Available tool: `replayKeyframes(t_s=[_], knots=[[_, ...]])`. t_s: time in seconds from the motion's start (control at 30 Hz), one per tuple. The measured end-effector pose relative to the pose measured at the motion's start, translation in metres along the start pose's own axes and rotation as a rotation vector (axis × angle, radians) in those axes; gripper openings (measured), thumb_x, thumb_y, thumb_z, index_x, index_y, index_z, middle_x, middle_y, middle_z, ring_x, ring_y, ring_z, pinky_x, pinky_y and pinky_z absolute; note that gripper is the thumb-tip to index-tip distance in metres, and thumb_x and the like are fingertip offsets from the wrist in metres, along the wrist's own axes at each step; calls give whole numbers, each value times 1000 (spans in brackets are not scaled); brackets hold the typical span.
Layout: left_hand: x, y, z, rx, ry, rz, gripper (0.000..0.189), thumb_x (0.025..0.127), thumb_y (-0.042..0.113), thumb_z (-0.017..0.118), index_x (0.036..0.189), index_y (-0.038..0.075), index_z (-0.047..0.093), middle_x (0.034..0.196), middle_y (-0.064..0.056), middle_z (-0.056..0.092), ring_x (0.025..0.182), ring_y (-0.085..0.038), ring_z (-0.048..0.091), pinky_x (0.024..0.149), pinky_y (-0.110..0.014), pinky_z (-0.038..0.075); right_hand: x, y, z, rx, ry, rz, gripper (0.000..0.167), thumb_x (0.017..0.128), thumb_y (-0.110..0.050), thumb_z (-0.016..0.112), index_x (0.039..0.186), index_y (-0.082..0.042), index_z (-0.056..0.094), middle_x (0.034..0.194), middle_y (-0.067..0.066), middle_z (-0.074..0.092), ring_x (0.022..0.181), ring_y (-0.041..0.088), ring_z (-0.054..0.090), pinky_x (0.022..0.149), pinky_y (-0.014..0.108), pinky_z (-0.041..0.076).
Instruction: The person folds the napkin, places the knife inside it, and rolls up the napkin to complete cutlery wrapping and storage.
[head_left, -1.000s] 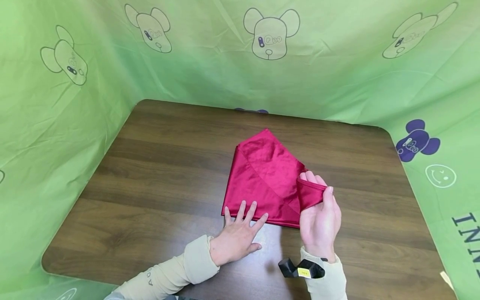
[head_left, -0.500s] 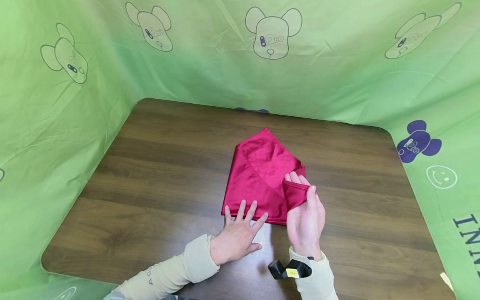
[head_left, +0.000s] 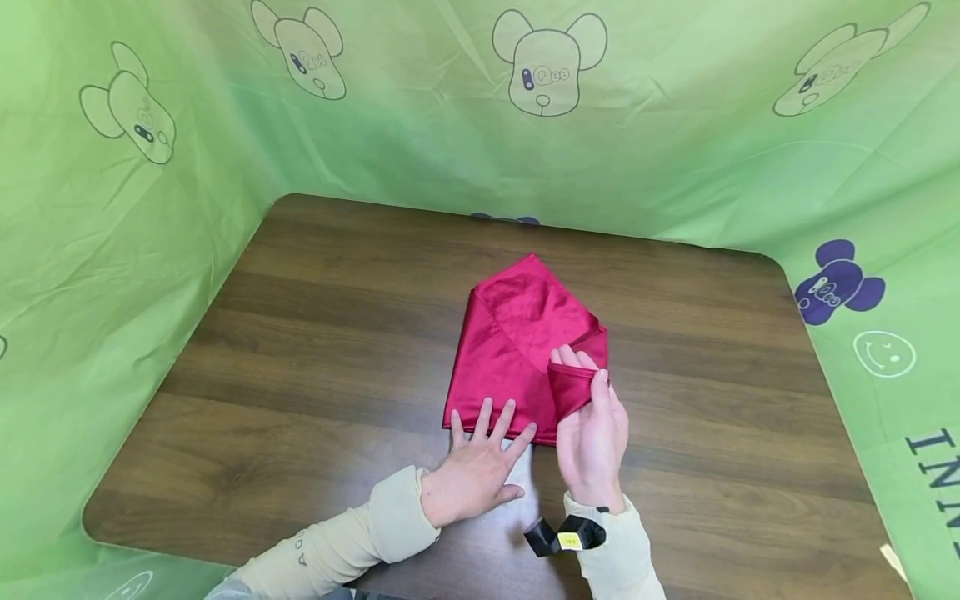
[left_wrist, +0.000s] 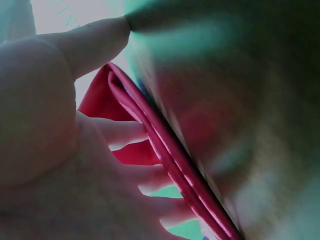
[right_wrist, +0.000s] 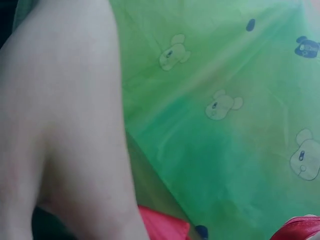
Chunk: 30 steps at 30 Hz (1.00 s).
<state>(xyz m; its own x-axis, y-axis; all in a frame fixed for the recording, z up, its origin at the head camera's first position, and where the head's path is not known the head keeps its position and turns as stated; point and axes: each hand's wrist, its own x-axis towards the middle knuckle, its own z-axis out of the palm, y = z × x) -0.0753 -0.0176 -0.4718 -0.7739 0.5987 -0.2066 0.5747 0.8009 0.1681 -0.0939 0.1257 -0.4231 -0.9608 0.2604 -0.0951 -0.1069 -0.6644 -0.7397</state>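
Note:
A shiny dark-pink satin cloth, folded in layers with a pointed far end, lies on the table in the head view. My left hand rests palm down at its near edge, fingers spread and fingertips on the fabric. In the left wrist view, the layered cloth edge runs along those fingers. My right hand is palm up at the cloth's right side. It pinches a turned-up corner flap between thumb and fingers, folded over toward the left. Part of the cloth shows low in the right wrist view.
The brown wooden table has rounded corners and extends to both sides of the cloth. Green printed fabric walls hang around its back and sides. A black wrist camera sits on the right wrist.
My right hand has moved left, carrying the pinched flap over the cloth, and a fold has formed at the cloth's right edge. My left hand has stayed in place.

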Motion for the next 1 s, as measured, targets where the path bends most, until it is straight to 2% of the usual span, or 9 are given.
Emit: replayKeyframes(t_s=[0.1,0.3,0.47,0.6,0.7,0.77,0.87,0.93,1.0], knots=[[-1,-2,1,-8,-5,-1,81,85,55,65,152,26,29,160,-13,23,145,-45,23,98,-75,30,1,4,-1,-7,11,7,47,105,-30,35,139,2,37,140,16,52,133,27,50,113,29,34],[-3,-6,-1,-38,5,4,81,85,53,66,151,23,32,160,-14,21,145,-43,24,100,-74,29,4,9,-2,-7,25,13,49,104,-30,37,142,3,36,147,23,42,133,28,49,111,28,37],[-6,-10,-5,-76,13,1,78,87,51,65,151,19,33,161,-14,17,147,-42,20,107,-67,29,5,13,-3,-14,32,19,52,104,-29,39,143,4,35,145,23,44,132,29,50,109,27,39],[-12,-17,-11,-92,66,-51,78,87,48,66,149,13,36,159,-18,22,146,-42,23,112,-60,28,7,17,-5,-20,23,10,55,104,-29,40,143,8,33,143,22,47,133,30,49,110,29,39],[-19,-25,-13,-91,139,-115,79,85,46,70,146,7,40,155,-23,29,141,-45,31,111,-56,33,8,20,-4,-27,18,-7,52,104,-29,41,139,8,38,139,19,53,131,30,51,110,30,39],[-23,-30,-14,-95,184,-148,78,83,44,73,143,4,43,151,-25,33,134,-45,40,106,-52,40,8,21,-4,-44,3,-21,47,104,-28,41,136,7,42,137,18,55,130,28,52,110,30,38],[-29,-35,-15,-105,232,-160,72,82,40,75,137,2,49,141,-24,43,117,-40,53,92,-45,50,9,24,-4,-112,-43,-35,46,104,-27,40,135,7,44,139,17,54,131,26,51,112,29,35],[-33,-37,-15,-108,248,-152,67,81,40,75,131,2,53,129,-21,50,100,-34,56,78,-40,52,9,26,-3,-178,-72,-41,46,104,-27,40,135,7,44,140,17,53,132,24,50,113,29,32],[-35,-39,-15,-110,252,-138,58,81,40,75,121,2,57,115,-16,53,86,-29,53,68,-36,49,9,28,-3,-249,-93,-43,46,104,-28,41,136,5,46,140,15,52,132,22,49,114,29,29]])
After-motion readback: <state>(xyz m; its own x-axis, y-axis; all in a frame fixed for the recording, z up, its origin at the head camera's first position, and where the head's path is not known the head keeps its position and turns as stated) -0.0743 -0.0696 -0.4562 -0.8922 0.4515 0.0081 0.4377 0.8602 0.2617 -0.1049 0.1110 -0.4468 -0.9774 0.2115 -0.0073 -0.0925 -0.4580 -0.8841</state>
